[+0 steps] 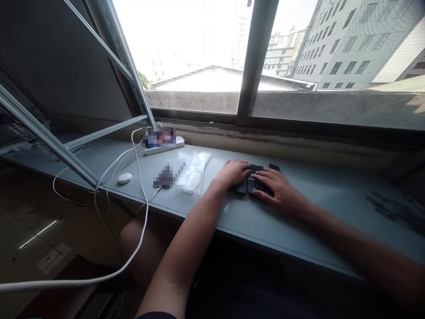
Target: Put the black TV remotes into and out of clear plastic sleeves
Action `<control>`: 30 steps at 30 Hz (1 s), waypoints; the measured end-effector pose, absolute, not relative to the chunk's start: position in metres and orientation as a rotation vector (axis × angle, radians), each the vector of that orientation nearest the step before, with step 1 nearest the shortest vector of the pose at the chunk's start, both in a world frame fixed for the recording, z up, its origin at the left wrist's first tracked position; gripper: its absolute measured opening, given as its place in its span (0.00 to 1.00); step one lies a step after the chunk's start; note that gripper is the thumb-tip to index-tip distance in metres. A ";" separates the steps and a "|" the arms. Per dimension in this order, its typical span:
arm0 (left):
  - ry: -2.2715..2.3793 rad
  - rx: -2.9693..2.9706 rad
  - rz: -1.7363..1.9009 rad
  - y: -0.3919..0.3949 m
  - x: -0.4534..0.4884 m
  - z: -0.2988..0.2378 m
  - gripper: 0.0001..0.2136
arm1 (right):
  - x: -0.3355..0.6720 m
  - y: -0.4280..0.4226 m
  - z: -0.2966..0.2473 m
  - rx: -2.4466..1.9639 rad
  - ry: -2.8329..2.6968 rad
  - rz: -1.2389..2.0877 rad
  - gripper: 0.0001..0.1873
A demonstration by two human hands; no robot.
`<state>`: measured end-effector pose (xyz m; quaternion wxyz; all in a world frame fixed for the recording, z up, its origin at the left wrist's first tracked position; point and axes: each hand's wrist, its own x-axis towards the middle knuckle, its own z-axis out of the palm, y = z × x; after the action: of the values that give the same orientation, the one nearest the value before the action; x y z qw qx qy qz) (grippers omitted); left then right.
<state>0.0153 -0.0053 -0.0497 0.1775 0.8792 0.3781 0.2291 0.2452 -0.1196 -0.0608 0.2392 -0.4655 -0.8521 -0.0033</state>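
A small black folding keyboard point(247, 185) lies on the pale grey desk point(299, 239), with a seam down its middle. My left hand point(235, 172) rests over its left half, fingers stretched toward the keys. Over the right half lies my right hand point(277, 188), its fingers spread and the thumb apart. Neither hand grips anything. Parts of the keyboard are hidden under both hands. Left of my left hand is a clear plastic bag point(197, 172), lying flat on the desk.
A blurred-out device point(165, 178) with a white cable lies left of the bag. Behind it stands a white power strip point(180, 141). A round white case point(125, 178), looping white cables point(145, 221) and a metal frame point(79, 167) are at left. Windows point(199, 53) rise behind the desk.
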 end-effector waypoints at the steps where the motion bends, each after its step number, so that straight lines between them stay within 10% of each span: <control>1: 1.068 2.501 0.646 -0.005 0.015 -0.049 0.16 | 0.246 -0.119 -0.062 -1.292 -2.335 -0.015 0.36; 30: 1.101 2.636 0.839 0.002 -0.007 -0.047 0.15 | 0.249 -0.117 -0.068 -1.433 -2.289 -0.053 0.39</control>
<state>-0.0073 0.0018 -0.0473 0.0821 0.8824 0.3685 0.2810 0.2492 -0.1173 -0.0679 0.2185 -0.5177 -0.8269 -0.0193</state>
